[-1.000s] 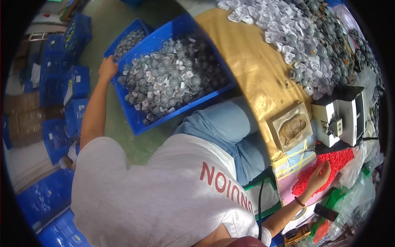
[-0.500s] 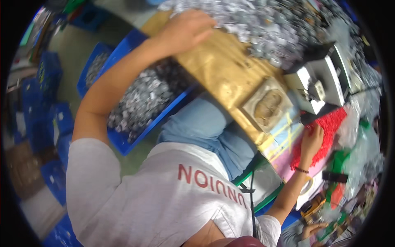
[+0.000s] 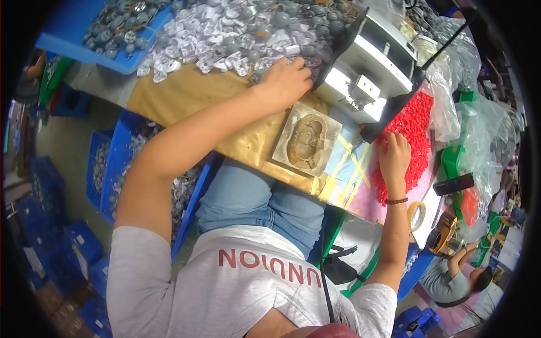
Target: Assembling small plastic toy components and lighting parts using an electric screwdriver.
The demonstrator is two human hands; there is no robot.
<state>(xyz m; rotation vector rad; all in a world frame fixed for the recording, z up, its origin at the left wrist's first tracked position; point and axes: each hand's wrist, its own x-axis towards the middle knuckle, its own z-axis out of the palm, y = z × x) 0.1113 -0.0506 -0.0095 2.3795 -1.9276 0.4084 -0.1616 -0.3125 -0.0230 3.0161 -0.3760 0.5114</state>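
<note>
My left hand [image 3: 283,84] is palm down at the near edge of a pile of white plastic pieces [image 3: 220,36] and grey rounded parts [image 3: 282,19]. Its fingers are bent but apart; their tips touch the pile's edge. Just below it, on the gold-brown bench cover, sits a square block [image 3: 307,139] with a rounded hollow. My right hand [image 3: 394,158], a beaded bracelet on its wrist, lies on a heap of small red pieces [image 3: 416,138]. Its fingers curl down and close together; what they grip is hidden.
A white and black device [image 3: 363,70] stands between my hands. Blue bins of grey parts [image 3: 121,163] are beside my left leg; another blue tray [image 3: 121,62] is far left. Yellow tape [image 3: 417,216], a dark phone-like slab [image 3: 453,184] and plastic bags lie right. Another person [image 3: 456,276] sits lower right.
The view has turned and sharpened. My left hand has moved right along the pile's edge, closer to the block and the device. My right hand stays at the red heap, its fingers more curled.
</note>
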